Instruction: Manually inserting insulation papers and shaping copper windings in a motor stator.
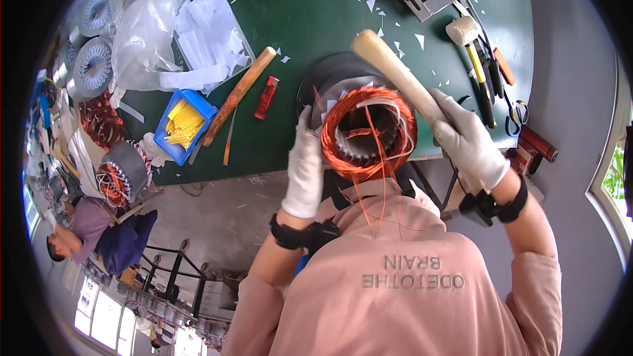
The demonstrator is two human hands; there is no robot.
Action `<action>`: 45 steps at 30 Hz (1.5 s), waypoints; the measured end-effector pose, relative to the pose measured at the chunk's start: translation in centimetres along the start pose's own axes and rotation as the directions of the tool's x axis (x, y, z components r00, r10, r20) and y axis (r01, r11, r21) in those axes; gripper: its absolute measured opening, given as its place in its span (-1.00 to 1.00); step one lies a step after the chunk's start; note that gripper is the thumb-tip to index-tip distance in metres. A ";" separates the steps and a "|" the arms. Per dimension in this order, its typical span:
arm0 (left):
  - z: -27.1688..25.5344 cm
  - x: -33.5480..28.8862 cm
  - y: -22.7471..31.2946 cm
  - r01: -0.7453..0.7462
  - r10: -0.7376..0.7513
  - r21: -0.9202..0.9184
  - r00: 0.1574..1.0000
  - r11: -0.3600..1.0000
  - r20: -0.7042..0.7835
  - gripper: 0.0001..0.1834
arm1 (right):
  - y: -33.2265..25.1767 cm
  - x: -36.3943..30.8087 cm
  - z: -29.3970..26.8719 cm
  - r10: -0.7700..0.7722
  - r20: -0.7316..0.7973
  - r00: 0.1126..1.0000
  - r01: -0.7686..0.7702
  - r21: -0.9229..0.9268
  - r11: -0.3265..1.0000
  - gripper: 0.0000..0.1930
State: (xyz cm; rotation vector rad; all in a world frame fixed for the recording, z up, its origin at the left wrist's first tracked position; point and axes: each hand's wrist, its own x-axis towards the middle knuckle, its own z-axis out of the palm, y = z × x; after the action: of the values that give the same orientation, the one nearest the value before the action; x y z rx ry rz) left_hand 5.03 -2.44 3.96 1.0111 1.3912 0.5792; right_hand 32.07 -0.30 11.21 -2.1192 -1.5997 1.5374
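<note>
Within right hand [469,142], one pale stick [395,74]

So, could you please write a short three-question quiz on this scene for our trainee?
1. Which hand grips the pale stick?
2. True or false: the strips in the blue tray are red.
3. What lies on the table between the brown stick and the copper coil?
A) Scissors
B) Red lighter
C) Hammer

Key:
1. The right hand.
2. False; they are yellow.
3. B.
</note>
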 end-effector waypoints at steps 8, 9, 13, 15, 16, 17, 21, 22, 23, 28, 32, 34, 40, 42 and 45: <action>0.6 -1.5 -2.5 -0.089 0.055 0.368 0.993 0.926 0.103 -0.31 | 4.2 0.5 -3.1 -0.125 -0.270 0.955 0.116 -0.048 0.992 -0.50; 0.2 -0.8 -2.8 -0.089 0.052 0.364 0.993 0.927 0.110 -0.31 | 1.2 0.2 -2.6 -0.165 -0.103 0.981 0.156 -0.092 0.984 -0.48; -2.0 1.2 -3.0 -0.195 0.186 0.453 0.980 0.870 0.065 -0.41 | -1.0 2.4 -5.3 -0.115 0.164 0.980 0.142 -0.167 0.976 -0.42; -2.1 3.5 -2.6 -0.391 0.354 0.447 0.920 0.805 0.166 -0.47 | -1.3 2.1 -6.0 0.097 -0.009 0.995 -0.095 0.139 0.986 -0.54; -2.4 4.9 -2.7 -0.393 0.360 0.441 0.919 0.807 0.161 -0.47 | -0.4 1.8 -4.7 0.043 -0.162 0.986 0.030 0.424 0.905 -0.51; -2.7 6.4 -3.0 -0.442 0.372 0.394 0.895 0.806 0.244 -0.49 | -0.1 0.9 -3.6 -0.050 -0.008 0.999 0.050 0.243 0.969 -0.49; -2.8 8.6 0.3 -0.091 0.077 0.074 0.983 0.993 0.166 -0.44 | -0.5 1.5 -2.9 -0.174 0.112 0.978 0.186 -0.104 0.977 -0.47; -2.9 8.5 0.7 -0.016 0.018 -0.017 0.991 1.000 0.133 -0.43 | -0.5 1.7 -3.2 -0.230 0.059 0.971 0.237 -0.163 0.958 -0.46; -2.8 7.7 0.1 0.012 -0.006 -0.119 0.999 0.993 0.050 -0.44 | -1.1 1.3 -3.9 -0.054 -0.014 0.998 0.053 -0.066 0.996 -0.47; -0.1 0.6 -6.5 -0.227 0.275 0.474 0.961 0.851 -0.035 -0.58 | -0.9 0.2 -0.8 -0.197 -0.054 0.979 0.189 -0.126 0.974 -0.52; 0.8 2.8 -8.9 -0.026 -0.032 -0.253 0.975 0.967 -0.221 -0.58 | -3.4 1.7 -5.2 0.013 -0.001 1.000 -0.013 -0.190 0.982 -0.54; -0.7 5.0 -4.1 -0.348 0.396 0.437 0.918 0.830 -0.021 -0.63 | -3.1 1.7 -4.1 -0.040 0.027 0.999 0.044 -0.179 0.983 -0.54; -2.1 9.1 -0.4 -0.244 0.227 0.219 0.969 0.945 0.103 -0.63 | -2.9 2.5 -5.4 -0.103 -0.008 0.995 0.098 -0.227 0.969 -0.52; -2.0 7.0 -0.6 -0.052 0.041 -0.248 0.998 0.967 -0.049 -0.53 | -1.6 2.9 -5.5 0.123 -0.072 0.990 -0.117 0.087 0.989 -0.52; -1.1 3.6 -3.0 -0.080 0.062 -0.120 0.987 0.990 -0.150 -0.56 | -1.5 2.7 -3.5 -0.314 0.060 0.948 0.319 -0.250 0.914 -0.52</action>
State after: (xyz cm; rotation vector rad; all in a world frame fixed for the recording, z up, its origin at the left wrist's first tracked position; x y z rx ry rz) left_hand 3.84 -0.60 -0.34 0.9349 1.4321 0.7970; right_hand 33.48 4.05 12.06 -1.8306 -2.1263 1.3098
